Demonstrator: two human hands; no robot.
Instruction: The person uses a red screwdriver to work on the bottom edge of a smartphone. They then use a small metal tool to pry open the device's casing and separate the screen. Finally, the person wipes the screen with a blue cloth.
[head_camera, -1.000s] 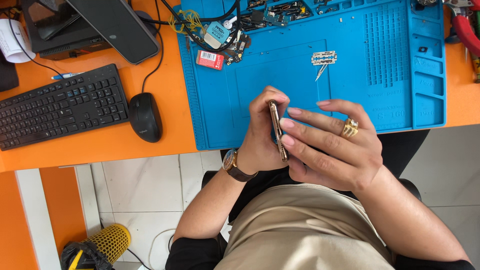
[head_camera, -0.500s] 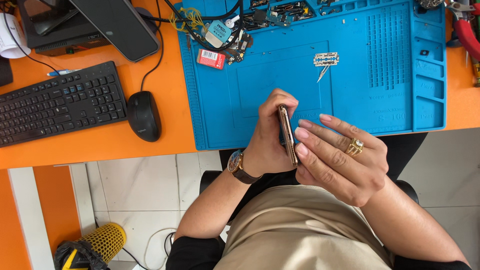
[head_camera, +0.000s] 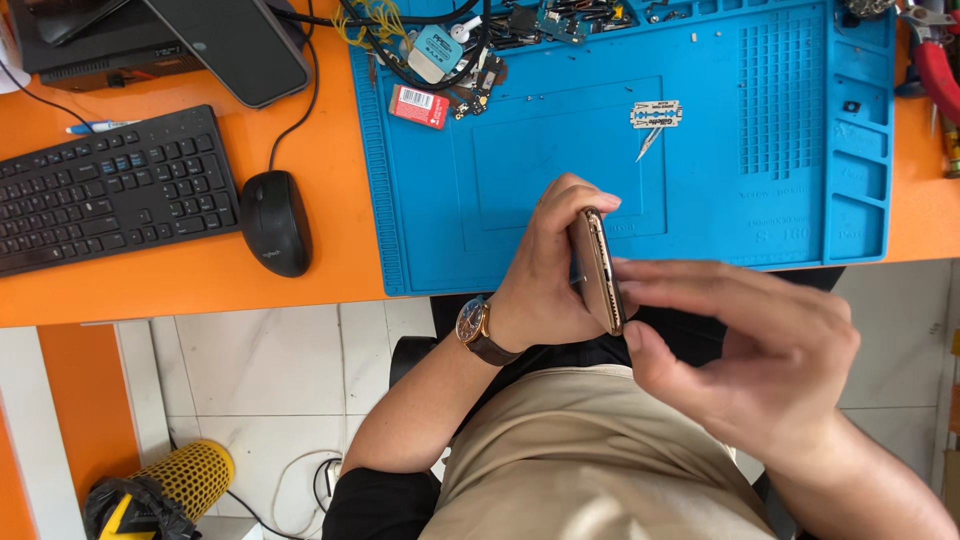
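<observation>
My left hand (head_camera: 545, 270) grips a gold-edged smartphone (head_camera: 598, 270) held on edge above the front rim of the blue silicone work mat (head_camera: 560, 150). A brown-strapped wristwatch (head_camera: 476, 325) is on my left wrist. My right hand (head_camera: 745, 350) is to the right of the phone, with fingers stretched out and fingertips touching its lower right side; it looks blurred. The phone's face is turned away and cannot be seen.
A razor blade and small metal pick (head_camera: 655, 120) lie on the mat. Loose phone parts, cables and a red box (head_camera: 420, 105) crowd its far left. A black keyboard (head_camera: 110, 195) and mouse (head_camera: 275, 222) sit on the orange desk (head_camera: 300, 150). Red-handled pliers (head_camera: 935, 70) lie far right.
My right hand has slid right and down off the phone, fingers now extended with only the tips on it. My left hand keeps hold of the phone, raised slightly.
</observation>
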